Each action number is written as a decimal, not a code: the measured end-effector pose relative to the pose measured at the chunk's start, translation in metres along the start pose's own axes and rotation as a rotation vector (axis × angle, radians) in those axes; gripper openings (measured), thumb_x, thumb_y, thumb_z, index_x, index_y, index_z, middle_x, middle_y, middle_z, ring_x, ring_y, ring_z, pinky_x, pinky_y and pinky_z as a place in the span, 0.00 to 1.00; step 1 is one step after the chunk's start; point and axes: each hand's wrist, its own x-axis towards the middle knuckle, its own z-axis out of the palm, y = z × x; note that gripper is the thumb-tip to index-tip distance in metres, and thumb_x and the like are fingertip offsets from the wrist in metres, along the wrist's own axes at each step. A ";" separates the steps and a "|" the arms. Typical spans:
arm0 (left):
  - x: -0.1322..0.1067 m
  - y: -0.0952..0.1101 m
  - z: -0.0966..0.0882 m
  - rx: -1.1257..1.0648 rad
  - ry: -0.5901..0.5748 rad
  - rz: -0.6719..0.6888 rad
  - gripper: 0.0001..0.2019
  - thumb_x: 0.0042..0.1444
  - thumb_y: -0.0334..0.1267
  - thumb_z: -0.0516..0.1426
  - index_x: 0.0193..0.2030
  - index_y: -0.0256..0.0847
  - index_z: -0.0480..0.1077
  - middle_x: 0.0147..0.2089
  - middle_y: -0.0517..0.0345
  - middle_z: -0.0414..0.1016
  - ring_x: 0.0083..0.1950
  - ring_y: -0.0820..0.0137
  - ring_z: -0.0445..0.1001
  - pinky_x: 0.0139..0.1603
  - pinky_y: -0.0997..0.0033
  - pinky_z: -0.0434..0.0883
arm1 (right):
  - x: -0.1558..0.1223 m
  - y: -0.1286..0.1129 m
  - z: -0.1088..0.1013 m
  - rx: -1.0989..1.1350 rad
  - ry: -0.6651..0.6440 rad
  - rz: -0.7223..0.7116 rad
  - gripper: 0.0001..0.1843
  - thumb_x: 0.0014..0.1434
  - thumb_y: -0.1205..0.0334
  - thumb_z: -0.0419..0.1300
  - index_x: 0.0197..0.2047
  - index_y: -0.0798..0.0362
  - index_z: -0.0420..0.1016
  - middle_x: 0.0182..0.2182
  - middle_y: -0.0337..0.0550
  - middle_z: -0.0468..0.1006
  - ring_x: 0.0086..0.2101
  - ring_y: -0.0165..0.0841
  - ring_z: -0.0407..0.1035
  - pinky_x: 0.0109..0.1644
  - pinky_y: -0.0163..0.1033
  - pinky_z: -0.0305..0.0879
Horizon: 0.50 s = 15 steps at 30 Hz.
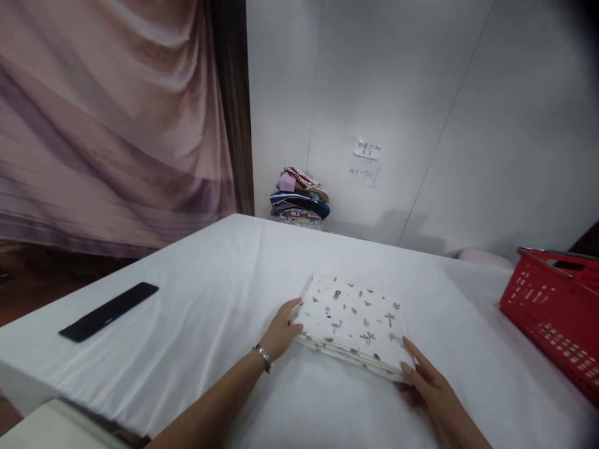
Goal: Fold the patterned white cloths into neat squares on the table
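Note:
A folded white cloth (350, 321) printed with small trees, birds and leaves lies flat in several layers, just above or on the white-covered table (224, 299). My left hand (283, 330), with a bracelet at the wrist, grips its left edge between thumb and fingers. At the right near corner, my right hand (423, 377) pinches the cloth, thumb on top and other fingers partly hidden beneath. Both hands are closed on the same cloth. Whether its underside touches the table cannot be made out.
A red plastic basket (556, 312) stands at the right edge. A long black flat object (110, 312) lies on the left of the table. Beyond the far edge, folded clothes (302, 196) are stacked by the wall. A pinkish curtain (112, 125) hangs at left.

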 end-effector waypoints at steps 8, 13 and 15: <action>-0.007 0.002 -0.005 0.018 -0.090 0.109 0.20 0.48 0.33 0.53 0.50 0.46 0.68 0.64 0.58 0.50 0.60 0.64 0.57 0.56 0.64 0.61 | 0.019 0.032 -0.003 0.000 -0.053 -0.010 0.32 0.48 0.40 0.55 0.52 0.52 0.69 0.17 0.37 0.70 0.17 0.26 0.60 0.19 0.30 0.55; -0.008 0.006 -0.009 -0.055 -0.195 0.147 0.12 0.52 0.39 0.53 0.42 0.44 0.72 0.63 0.56 0.54 0.60 0.63 0.57 0.57 0.64 0.60 | 0.021 0.037 -0.010 0.019 -0.128 -0.031 0.35 0.47 0.44 0.58 0.56 0.50 0.63 0.20 0.38 0.72 0.20 0.28 0.64 0.20 0.29 0.57; -0.007 0.002 -0.012 -0.121 -0.262 0.172 0.12 0.50 0.39 0.55 0.41 0.43 0.72 0.63 0.55 0.53 0.61 0.61 0.56 0.57 0.65 0.60 | 0.024 0.041 -0.014 0.009 -0.173 -0.085 0.38 0.42 0.47 0.62 0.56 0.50 0.63 0.31 0.44 0.76 0.27 0.32 0.69 0.26 0.31 0.64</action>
